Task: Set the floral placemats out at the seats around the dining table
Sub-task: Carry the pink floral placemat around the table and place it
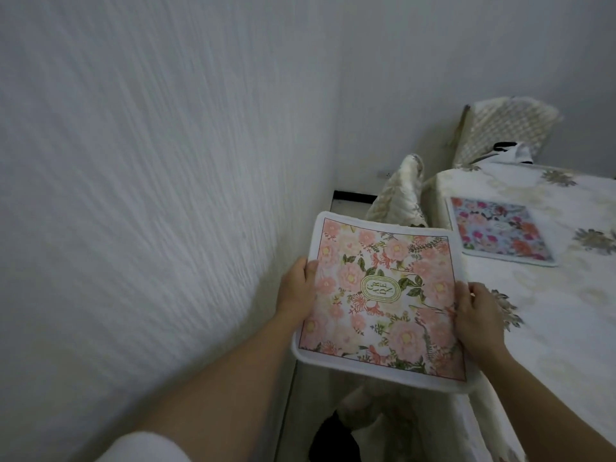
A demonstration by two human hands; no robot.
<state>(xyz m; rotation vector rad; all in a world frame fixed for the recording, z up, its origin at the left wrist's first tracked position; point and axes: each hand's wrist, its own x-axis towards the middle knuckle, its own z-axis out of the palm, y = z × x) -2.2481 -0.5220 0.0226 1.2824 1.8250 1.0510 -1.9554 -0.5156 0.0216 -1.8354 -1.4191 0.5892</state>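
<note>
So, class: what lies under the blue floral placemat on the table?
The blue floral placemat lies flat on the cream flower-patterned tablecloth, which shows all round it. The cloth covers the table, so the tabletop itself cannot be seen.

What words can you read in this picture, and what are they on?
"GARDEN", split over stacked lines in the oval badge at the middle of the pink placemat held in both hands.
The blue placemat on the table has a small badge in its middle too, but it is too blurred to read.
No other text shows.
</note>
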